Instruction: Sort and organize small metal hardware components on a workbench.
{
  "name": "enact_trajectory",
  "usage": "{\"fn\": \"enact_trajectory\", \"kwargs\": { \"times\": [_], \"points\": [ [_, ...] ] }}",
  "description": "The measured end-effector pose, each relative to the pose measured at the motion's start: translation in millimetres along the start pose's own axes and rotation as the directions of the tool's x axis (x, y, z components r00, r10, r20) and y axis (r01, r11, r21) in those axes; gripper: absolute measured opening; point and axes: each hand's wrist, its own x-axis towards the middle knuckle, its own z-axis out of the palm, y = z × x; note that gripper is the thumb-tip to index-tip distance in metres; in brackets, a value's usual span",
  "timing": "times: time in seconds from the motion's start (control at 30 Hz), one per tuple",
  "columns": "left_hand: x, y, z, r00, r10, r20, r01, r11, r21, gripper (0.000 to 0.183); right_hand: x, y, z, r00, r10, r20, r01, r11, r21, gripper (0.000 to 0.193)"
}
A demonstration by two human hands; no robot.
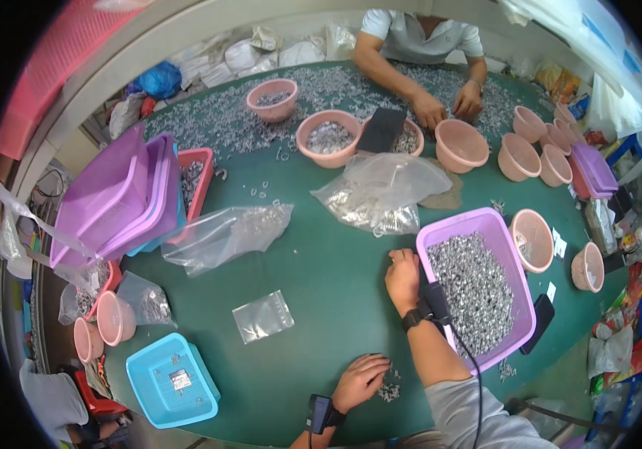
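Note:
My left hand [362, 382] lies palm down on the green table near its front edge. Its fingers are stretched out and reach a small pile of metal pieces [390, 392]. My right hand [402, 278] rests farther in, its fingers curled, so whatever they may hold is hidden. It is beside the left wall of a purple basket [521, 288], which is full of small shiny metal parts [472, 292]. Left of my hands lies a small clear zip bag [263, 316]. Beyond my right hand sits a large clear bag of metal parts [381, 193].
Across the table a person's hands [448, 108] work among scattered parts. Several pink bowls [461, 146] stand around. A blue basket [173, 382] is at front left, with stacked purple baskets [111, 202] behind it. A phone-like black slab [538, 324] lies at right. A cable [478, 374] trails along my right arm.

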Motion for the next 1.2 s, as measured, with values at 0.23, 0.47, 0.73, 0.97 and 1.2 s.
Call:
{"fn": "enact_trajectory", "kwargs": {
  "times": [0.23, 0.47, 0.73, 0.97, 1.2],
  "points": [
    [-14, 11, -22, 0.984, -0.162, -0.069, 0.162, 0.987, -0.01, 0.032, -125, -12, -87, 0.932, -0.124, 0.341, -0.016, 0.925, 0.38, 0.023],
    [-17, 28, 42, 0.839, -0.393, -0.377, 0.309, 0.913, -0.265, 0.028, -188, -39, -92, 0.88, 0.154, 0.45, -0.427, 0.671, 0.606, 0.03],
    [20, 55, 45, 0.688, -0.652, -0.319, 0.297, 0.654, -0.696, 0.024, -164, -51, -106, 0.503, 0.457, 0.734, -0.717, -0.254, 0.65, 0.03],
    [97, 131, 62, 0.914, -0.244, -0.325, -0.026, 0.764, -0.645, 0.023, -98, -25, -205, 0.735, 0.565, 0.375, -0.512, 0.099, 0.853, 0.029],
    [58, 98, 60, 0.881, -0.236, -0.411, 0.098, 0.939, -0.33, 0.024, -109, 48, -228, 0.931, 0.363, -0.029, -0.323, 0.859, 0.399, 0.015]
  ]
}}
